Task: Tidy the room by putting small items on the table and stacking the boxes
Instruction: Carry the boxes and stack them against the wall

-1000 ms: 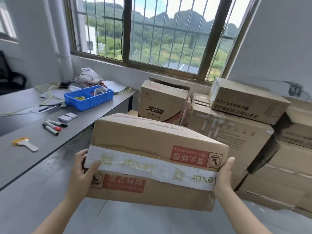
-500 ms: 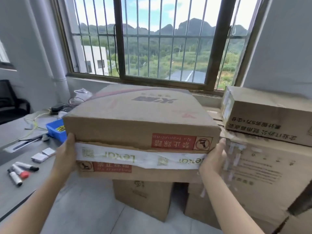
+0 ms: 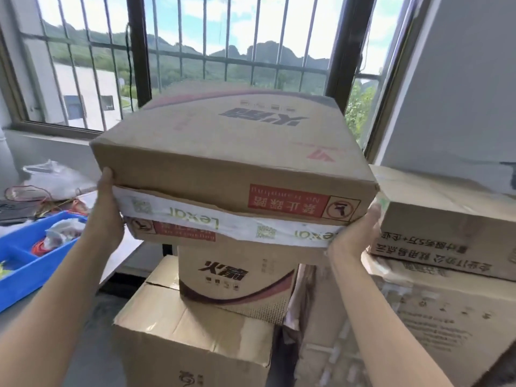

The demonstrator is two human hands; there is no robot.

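— Where are the hands?

— Nearest us, the left hand [image 3: 107, 219] grips the taped box [image 3: 223, 163] at its 9 o'clock end, thumb hooked over the corner. The right hand [image 3: 354, 236] holds the 3 o'clock end from below. The fingers are hidden behind the cardboard, yet both hands clearly carry it.

— What changed?

— A second ago that box hung low, over the floor beside the table. Now it is up at 12 o'clock, directly above the logo box [image 3: 237, 272], which sits on the bottom box [image 3: 181, 331]. Whether it touches yet, I cannot tell.

— So for the task?

— I judge this stacking step nearly done: lower, square up, let go. It overhangs the narrower logo box, so it could tip.

— Around it?

— A side box [image 3: 446, 219] at 3 o'clock, just beside the right hand; a blue tray [image 3: 25, 263] at 8 o'clock; the barred window [image 3: 251, 51] farthest.
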